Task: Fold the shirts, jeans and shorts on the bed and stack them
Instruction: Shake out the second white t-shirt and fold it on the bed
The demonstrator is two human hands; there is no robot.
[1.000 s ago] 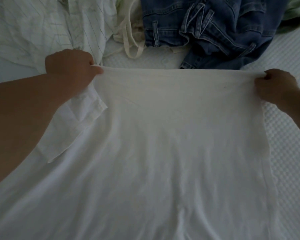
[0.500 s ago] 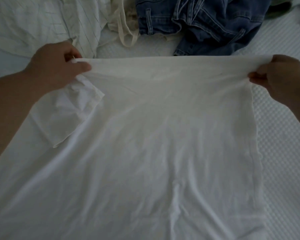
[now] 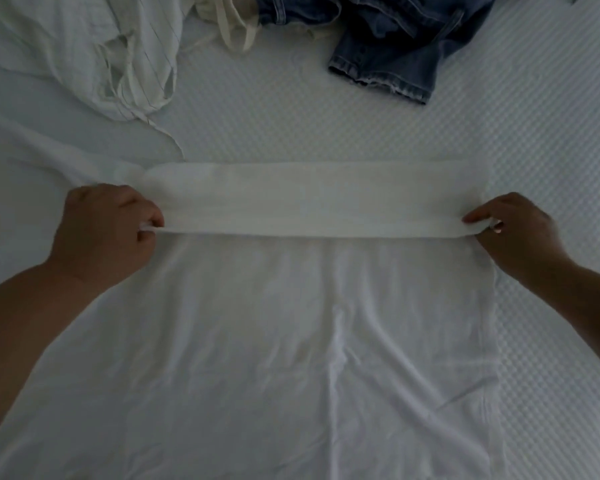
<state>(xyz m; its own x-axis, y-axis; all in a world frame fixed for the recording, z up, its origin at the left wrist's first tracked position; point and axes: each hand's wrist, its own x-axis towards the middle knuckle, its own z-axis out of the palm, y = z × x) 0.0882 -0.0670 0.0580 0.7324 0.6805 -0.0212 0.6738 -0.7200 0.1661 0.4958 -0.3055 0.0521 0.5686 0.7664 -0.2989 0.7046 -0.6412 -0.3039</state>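
A white shirt (image 3: pixel 291 341) lies spread on the bed in front of me, reaching down to the bottom of the view. Its far end is turned over into a flat band (image 3: pixel 312 199) across the width. My left hand (image 3: pixel 104 230) pinches the left end of that band's near edge. My right hand (image 3: pixel 510 230) pinches the right end. Blue jeans (image 3: pixel 395 39) lie crumpled at the far edge, right of centre. A white pinstriped shirt (image 3: pixel 84 53) lies bunched at the far left.
A cream garment with straps (image 3: pixel 232 26) sits between the striped shirt and the jeans. The textured white mattress (image 3: pixel 551 150) shows bare on the right and between the band and the far clothes.
Both hands have carried the shirt's held edge toward me and down, so the far end now lies folded over as a band. The left sleeve is no longer visible by my left hand.
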